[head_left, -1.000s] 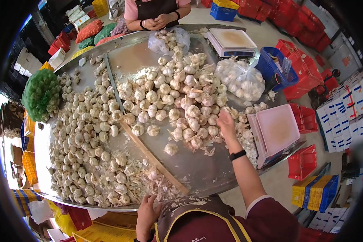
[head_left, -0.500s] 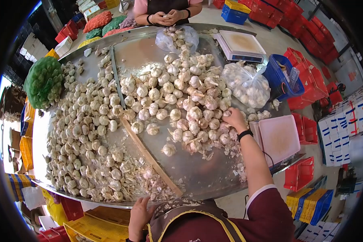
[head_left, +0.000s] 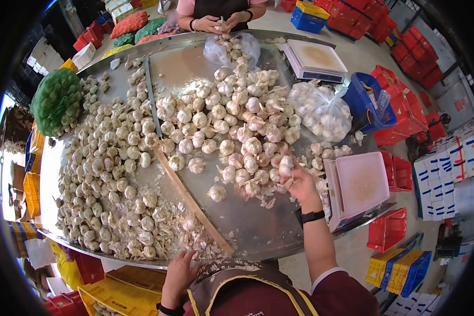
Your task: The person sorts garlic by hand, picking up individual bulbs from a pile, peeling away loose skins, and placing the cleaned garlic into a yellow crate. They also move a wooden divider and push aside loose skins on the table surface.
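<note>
- At the right side of the table [head_left: 247, 216], the right hand [head_left: 302, 185] pinches one garlic bulb [head_left: 286, 165] between thumb and fingertips, just above the edge of the central garlic heap [head_left: 231, 126].
- At the near rim, the left hand [head_left: 178, 273] lies loosely spread and holds nothing.
- A light grip around the bulb's body seems best; squeezing hard could shed skin or split cloves.
- Lifting it clear of its neighbours, away from the wooden strip [head_left: 195, 205] and the pink scale [head_left: 362, 181], should avoid knocking others loose.

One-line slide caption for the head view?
Right hand holds a garlic bulb above the steel table; left hand rests at its near edge.
</note>
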Demonstrator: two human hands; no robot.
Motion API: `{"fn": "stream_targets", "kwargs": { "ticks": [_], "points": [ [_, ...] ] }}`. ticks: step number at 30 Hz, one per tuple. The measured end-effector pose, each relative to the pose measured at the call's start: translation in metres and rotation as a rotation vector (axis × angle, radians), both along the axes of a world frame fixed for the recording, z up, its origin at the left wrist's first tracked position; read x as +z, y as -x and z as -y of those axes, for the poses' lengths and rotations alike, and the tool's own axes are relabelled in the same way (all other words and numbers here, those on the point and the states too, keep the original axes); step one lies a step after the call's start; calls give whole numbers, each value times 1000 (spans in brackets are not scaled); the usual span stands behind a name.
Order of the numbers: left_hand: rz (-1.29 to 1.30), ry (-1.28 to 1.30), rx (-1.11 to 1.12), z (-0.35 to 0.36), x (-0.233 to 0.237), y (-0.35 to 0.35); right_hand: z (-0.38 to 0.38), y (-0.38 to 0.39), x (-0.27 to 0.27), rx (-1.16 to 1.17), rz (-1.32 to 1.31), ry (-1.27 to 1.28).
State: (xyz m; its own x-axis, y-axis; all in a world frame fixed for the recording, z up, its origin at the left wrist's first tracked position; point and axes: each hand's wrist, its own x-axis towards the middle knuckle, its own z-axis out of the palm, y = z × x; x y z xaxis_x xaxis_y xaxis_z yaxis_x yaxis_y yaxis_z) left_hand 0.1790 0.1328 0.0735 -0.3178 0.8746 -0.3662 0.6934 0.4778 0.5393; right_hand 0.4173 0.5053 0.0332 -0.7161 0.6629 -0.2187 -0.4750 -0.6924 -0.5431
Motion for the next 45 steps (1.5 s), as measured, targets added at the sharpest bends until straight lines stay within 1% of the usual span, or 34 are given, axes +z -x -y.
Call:
{"fn": "stream_targets", "kwargs": {
  "ticks": [4, 5, 6, 8, 9, 12, 14, 17, 18, 20, 22, 24, 26, 28, 30, 32, 34, 35, 36, 38, 40, 42, 43, 45],
  "points": [
    [-5, -34, -6, 4, 2, 1, 28, 20, 25, 89, 19, -83],
    [-8, -51, -10, 5, 2, 1, 35, 26, 25, 71, 78, -150],
    [-8, -49, -4, 5, 2, 1, 40, 30, 27, 77, 77, -148],
    [-19, -58, 0, 7, 3, 1, 49, 39, 35, 70, 119, -249],
    [-20, -57, 7, 8, 4, 1, 58, 50, 51, 45, 139, -245],
    [-21, -49, 1, 10, 3, 1, 66, 57, 51, 73, 151, -233],
    [0, 2, -9, 11, 1, 2, 71, 64, 49, 74, 142, -245],
    [8, -40, 7, 9, 4, 0, 81, 71, 47, 51, 113, -257],
    [10, -40, 13, 7, 6, 0, 85, 73, 43, 77, 148, -252],
    [103, -109, 48, 0, 12, -1, 97, 79, 34, 106, 185, -248],
    [130, -143, 46, -10, 16, -2, 114, 89, 26, 160, 315, -201],
    [149, -169, 60, -20, 24, -3, 126, 99, 25, 228, 285, -178],
    [219, -245, 45, -33, 37, -2, 136, 108, 27, 211, 185, 103],
    [219, -230, 47, -41, 40, 0, 144, 114, 22, 252, 135, 95],
    [345, -344, 97, -48, 36, 1, 154, 120, 29, 218, 233, 36],
    [382, -374, 119, -54, 37, 2, 159, 118, 29, 275, 199, 79],
    [540, -510, 270, -59, 33, 3, 167, 121, 35, 296, 169, -15],
    [587, -519, 305, -62, 34, 4, 168, 120, 40, 345, 145, -37],
    [583, -515, 319, -64, 35, 5, 170, 121, 44, 357, 143, -31],
    [717, -509, 373, -66, 35, 7, 174, 122, 48, 380, 200, -198],
    [759, -515, 367, -63, 26, 9, 174, 121, 43, 411, 185, -213],
    [822, -501, 352, -62, 25, 10, 175, 124, 54, 420, 233, -313],
    [823, -497, 358, -61, 26, 10, 175, 124, 58, 425, 234, -309],
    [839, -477, 342, -60, 29, 12, 173, 124, 64, 531, 247, -400]
  ]
}}
